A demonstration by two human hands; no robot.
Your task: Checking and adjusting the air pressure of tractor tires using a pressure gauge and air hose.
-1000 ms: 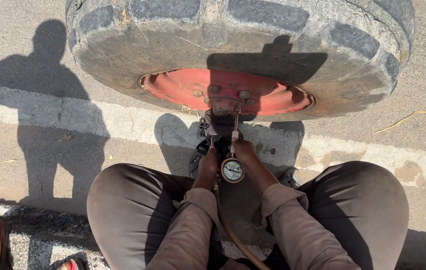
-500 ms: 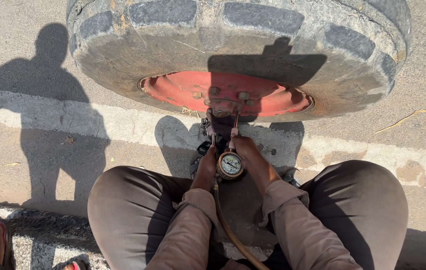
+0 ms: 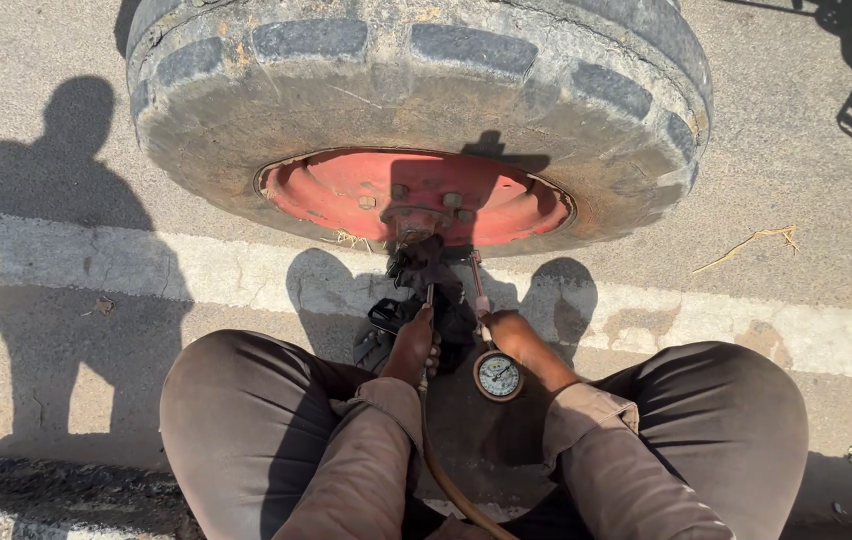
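You have one big tyre [image 3: 416,90] lying at twelve o'clock, its single red rim [image 3: 416,195] facing you with three bolt heads showing near the hub. One round pressure gauge [image 3: 498,375] sits at the centre of your view, just below the rim, between your knees. One brown hose [image 3: 446,480] runs down from it towards six o'clock.

Your left hand [image 3: 412,345] is at about nine o'clock of the gauge, its grip closed around the upper end of the hose and the fitting there. Your right hand [image 3: 511,335] is just above the gauge, its grip wrapped on the thin metal stem [image 3: 476,285] that rises from the gauge towards the rim. The two hands are close together but apart.

One dark rag or glove-like bundle [image 3: 426,270] lies between your hands and the rim, covering the spot where the stem meets the wheel, so you cannot see that joint. Your own shadow also falls across the rim's middle.

One white painted line [image 3: 96,265] crosses the road [image 3: 46,380] from nine to three o'clock, under the tyre's near edge. One dry straw [image 3: 746,245] lies at two o'clock, well apart. At nine o'clock one more shadow of a person [image 3: 56,190] lies on the road.
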